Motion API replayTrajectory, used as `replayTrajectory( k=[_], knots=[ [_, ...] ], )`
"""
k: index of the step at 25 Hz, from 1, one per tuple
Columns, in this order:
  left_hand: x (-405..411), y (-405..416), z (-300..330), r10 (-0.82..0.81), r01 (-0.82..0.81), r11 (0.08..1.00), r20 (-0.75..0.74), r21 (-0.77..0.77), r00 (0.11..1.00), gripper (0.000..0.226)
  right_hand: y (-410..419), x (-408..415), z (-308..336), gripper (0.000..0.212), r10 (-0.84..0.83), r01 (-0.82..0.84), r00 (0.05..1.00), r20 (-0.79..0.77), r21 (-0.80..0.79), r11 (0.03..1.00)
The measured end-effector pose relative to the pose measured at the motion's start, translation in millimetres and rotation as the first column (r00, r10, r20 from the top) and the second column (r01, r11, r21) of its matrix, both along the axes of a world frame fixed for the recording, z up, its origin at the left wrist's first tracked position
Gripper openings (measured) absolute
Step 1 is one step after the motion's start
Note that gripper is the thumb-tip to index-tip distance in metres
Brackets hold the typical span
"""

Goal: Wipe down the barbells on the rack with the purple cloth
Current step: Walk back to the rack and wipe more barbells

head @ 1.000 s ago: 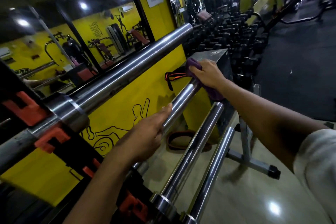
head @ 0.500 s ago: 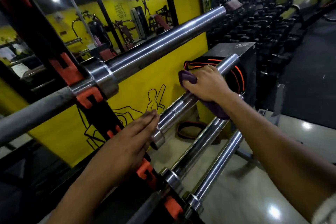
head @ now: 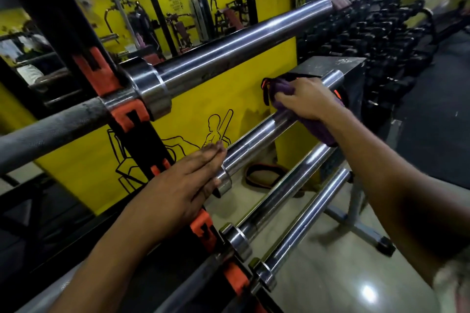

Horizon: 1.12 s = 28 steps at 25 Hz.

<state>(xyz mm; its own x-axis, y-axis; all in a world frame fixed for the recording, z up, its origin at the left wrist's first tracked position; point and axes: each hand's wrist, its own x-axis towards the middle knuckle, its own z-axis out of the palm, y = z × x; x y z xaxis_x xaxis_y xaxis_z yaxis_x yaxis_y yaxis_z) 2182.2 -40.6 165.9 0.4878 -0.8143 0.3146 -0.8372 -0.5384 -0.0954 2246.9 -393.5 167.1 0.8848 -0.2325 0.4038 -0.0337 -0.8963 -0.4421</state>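
Several chrome barbells lie across a black rack (head: 142,132) with orange hooks. My right hand (head: 306,100) presses the purple cloth (head: 318,127) around the sleeve of the second barbell (head: 254,145), near its far end. My left hand (head: 178,188) rests with flat fingers against that sleeve's inner collar. The top barbell (head: 229,51) runs above both hands. Two lower barbells, one (head: 287,188) and another (head: 312,218), lie below my right forearm.
A yellow wall (head: 203,99) with line drawings and mirrors stands behind the rack. A dark box (head: 328,65) sits past the bar ends, a dumbbell rack (head: 381,33) beyond it. A belt (head: 264,175) lies on the floor, near a grey metal stand (head: 356,218).
My right hand slid the cloth back along the second barbell's sleeve and out again toward its end. My left hand moved down to the collar. The view shifted left and closer.
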Motion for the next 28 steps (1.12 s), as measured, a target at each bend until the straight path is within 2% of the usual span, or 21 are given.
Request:
replayTrajectory(
  k=[1,2,3,5,6,7,9,10,11,12,13,15,17,19,20,21,23,24,26,27,28],
  knots=[
    [0.8,1.1,-0.4,0.005,-0.005,1.0,0.001,0.006,1.0,0.058,15.9,-3.2,1.4,0.039,0.047,-0.051,0.998,-0.047,-0.099,0.994],
    [1.4,1.4,-0.9,0.007,-0.007,1.0,0.004,0.007,1.0,0.059,32.0,-12.4,-5.1,0.038,0.126,-0.127,0.992,-0.016,-0.158,0.979],
    [1.7,1.0,-1.7,0.002,-0.002,1.0,0.007,0.003,1.0,0.059,45.8,-24.9,-20.0,0.038,0.227,-0.21,0.969,0.099,-0.153,0.966],
    [2.1,0.1,-2.3,-0.018,0.019,1.0,0.011,-0.011,1.0,0.058,50.7,-46.3,-59.0,0.04,0.389,-0.345,0.844,0.369,-0.181,0.921],
    [1.7,0.1,-2.4,-0.026,0.026,0.999,0.009,-0.021,1.0,0.058,37.9,-48.0,-74.5,0.043,0.405,-0.345,0.809,0.426,-0.214,0.914],
    [1.3,-0.3,-1.8,-0.029,0.029,0.999,0.008,-0.026,1.0,0.058,21.2,-45.3,-79.2,0.044,0.379,-0.335,0.814,0.441,-0.177,0.925],
    [0.7,0.7,-1.0,-0.023,0.023,1.0,0.005,-0.017,1.0,0.058,-0.1,-32.1,-57.4,0.041,0.203,-0.261,0.885,0.418,0.084,0.962],
    [0.7,0.5,-0.5,-0.017,0.017,1.0,-0.001,-0.011,1.0,0.058,-0.1,-24.9,-37.4,0.041,0.115,-0.189,0.931,0.346,0.189,0.964],
    [0.7,0.1,0.5,-0.013,0.013,1.0,-0.003,-0.009,1.0,0.059,9.0,-17.7,-20.6,0.044,0.074,-0.119,0.968,0.238,0.18,0.976],
    [0.8,-0.3,2.3,-0.011,0.012,1.0,0.001,-0.007,1.0,0.059,22.4,-12.3,-12.8,0.045,0.08,-0.092,0.986,0.148,0.079,0.993],
    [-0.3,0.6,4.1,-0.012,0.012,1.0,0.007,-0.001,1.0,0.058,32.2,-11.9,-11.6,0.046,0.116,-0.117,0.985,0.128,0.006,0.993],
    [-6.9,7.7,7.3,-0.012,0.012,1.0,0.031,0.001,0.999,0.056,42.8,-27.6,-19.1,0.045,0.216,-0.221,0.956,0.2,0.005,0.975],
    [-16.0,18.8,4.6,0.019,-0.018,1.0,0.054,-0.024,0.998,0.055,53.2,-54.0,-29.6,0.039,0.262,-0.338,0.893,0.366,0.158,0.928],
    [-22.8,23.8,-1.1,0.056,-0.054,0.998,0.056,-0.028,0.997,0.056,81.4,-67.0,-30.0,0.041,0.236,-0.373,0.879,0.415,0.289,0.882],
    [-23.7,24.3,-3.1,0.065,-0.064,0.998,0.06,-0.029,0.996,0.056,102.9,-71.6,-29.5,0.044,0.255,-0.351,0.9,0.354,0.238,0.906],
    [-23.9,24.3,-4.1,0.069,-0.067,0.997,0.063,-0.033,0.996,0.056,124.1,-75.5,-33.1,0.047,0.283,-0.324,0.913,0.294,0.1,0.941],
    [-25.1,23.9,-4.3,0.073,-0.072,0.997,0.043,-0.031,0.996,0.056,147.4,-78.2,-33.5,0.045,0.352,-0.315,0.896,0.271,-0.174,0.933],
    [-25.9,23.7,-3.5,0.074,-0.073,0.997,0.033,-0.032,0.997,0.056,149.0,-76.9,-22.1,0.045,0.359,-0.308,0.906,0.224,-0.233,0.923],
    [-27.4,23.5,-1.7,0.078,-0.076,0.996,0.034,-0.04,0.996,0.056,145.8,-61.4,9.4,0.049,0.34,-0.343,0.938,-0.067,-0.309,0.887],
    [-28.9,23.0,-1.2,0.078,-0.077,0.996,0.035,-0.04,0.996,0.056,143.9,-47.4,24.5,0.049,0.335,-0.41,0.904,-0.266,-0.31,0.858],
    [-29.9,22.8,-0.9,0.078,-0.077,0.996,0.033,-0.04,0.996,0.056,143.7,-35.6,40.6,0.048,0.353,-0.496,0.814,-0.46,-0.237,0.835]
  ],
)
